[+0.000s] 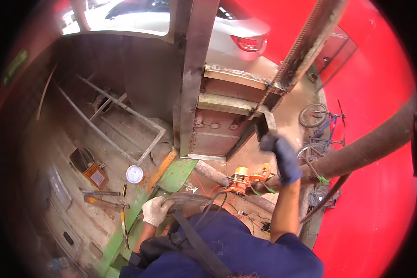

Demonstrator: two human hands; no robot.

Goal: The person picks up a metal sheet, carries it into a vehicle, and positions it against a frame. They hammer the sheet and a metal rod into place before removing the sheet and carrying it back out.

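Note:
My left hand [156,211], in a white work glove, is closed at the end of a dark grey ribbed strip [190,199] that runs across my front. A dark strap [199,245] crosses my navy shirt. Raised to the right, my right hand [285,160] wears a dark blue glove smeared by motion. Its fingertips overlap the lower end of a steel post [264,123] on a welded metal frame. I cannot tell what, if anything, the right fingers hold. Below them lies an orange power tool [240,180] with cables around it.
On the worn floor at left are a rusty tin [89,169], a white-lidded tub [134,174], a hammer [105,202] and a yellow-handled tool [124,227]. Behind them lies a tubular frame [116,109]. A thick pipe [361,153] slants at right, near bicycles [322,125]. A silver car [231,37] stands beyond.

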